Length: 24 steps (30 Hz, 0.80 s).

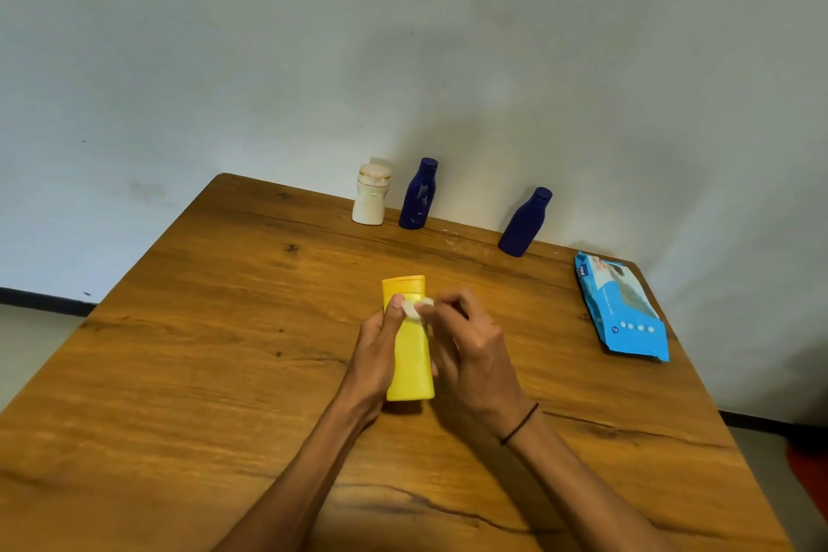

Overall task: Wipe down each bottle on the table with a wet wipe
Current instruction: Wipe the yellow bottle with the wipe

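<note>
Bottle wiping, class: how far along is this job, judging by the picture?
Done: cannot tell. In hand: the left hand grips the yellow bottle while the right hand rubs a wet wipe near its cap. Seemingly left: the white bottle and two blue bottles, standing by the wall.

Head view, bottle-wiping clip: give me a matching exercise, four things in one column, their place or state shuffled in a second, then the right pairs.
Things
1. yellow bottle
2. white bottle
3. wipe pack
4. wet wipe

Places or states
A. lies flat near the table's right edge
B. gripped in the left hand, mid-table
C. stands upright at the far edge, by the wall
D. pinched in the right hand against the bottle's upper part

Pairs: 1-B, 2-C, 3-A, 4-D
</note>
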{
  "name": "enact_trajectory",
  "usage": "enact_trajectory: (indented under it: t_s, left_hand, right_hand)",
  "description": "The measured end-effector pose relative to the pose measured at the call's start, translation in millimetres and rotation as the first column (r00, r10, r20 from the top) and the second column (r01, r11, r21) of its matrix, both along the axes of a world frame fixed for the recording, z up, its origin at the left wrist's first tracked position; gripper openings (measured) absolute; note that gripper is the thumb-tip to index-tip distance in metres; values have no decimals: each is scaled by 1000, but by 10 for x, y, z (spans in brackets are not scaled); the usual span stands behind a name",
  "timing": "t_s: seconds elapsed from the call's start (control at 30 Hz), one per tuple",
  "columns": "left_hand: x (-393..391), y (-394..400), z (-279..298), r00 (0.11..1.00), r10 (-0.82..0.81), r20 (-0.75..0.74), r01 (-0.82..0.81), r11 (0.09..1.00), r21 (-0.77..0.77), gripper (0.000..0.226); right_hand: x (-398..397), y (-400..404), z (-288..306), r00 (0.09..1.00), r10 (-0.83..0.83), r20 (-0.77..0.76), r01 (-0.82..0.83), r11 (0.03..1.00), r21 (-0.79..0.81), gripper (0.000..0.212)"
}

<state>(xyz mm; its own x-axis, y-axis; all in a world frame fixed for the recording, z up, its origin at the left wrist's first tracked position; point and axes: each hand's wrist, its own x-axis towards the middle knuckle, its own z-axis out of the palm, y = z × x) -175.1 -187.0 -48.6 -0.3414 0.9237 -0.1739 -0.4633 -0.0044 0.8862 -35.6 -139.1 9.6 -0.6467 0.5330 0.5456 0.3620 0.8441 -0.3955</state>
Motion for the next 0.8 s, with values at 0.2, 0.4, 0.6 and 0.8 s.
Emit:
enact_trajectory:
  t_s: [0.2,0.4,0.6,0.8]
  left_hand:
    - [-45,10,-16,1000,-25,-2,25,1000,7,66]
    - [-110,53,-23,980,196,48,-189,976,-112,87]
    - [-140,50,-9,964,259,62,-249,960,-130,79]
    - [-130,51,-28,955,272,115,-255,956,-143,69]
  right_hand:
    - [-256,202,140,991,-78,-106,63,988,-138,13]
    - [-91,6,8,989,136,-53,-144,971,-191,19]
    - [166,-180,-146,973,231,7,-226,958,-177,25]
    - [200,-172,-120,959,274,65,-260,950,-171,31]
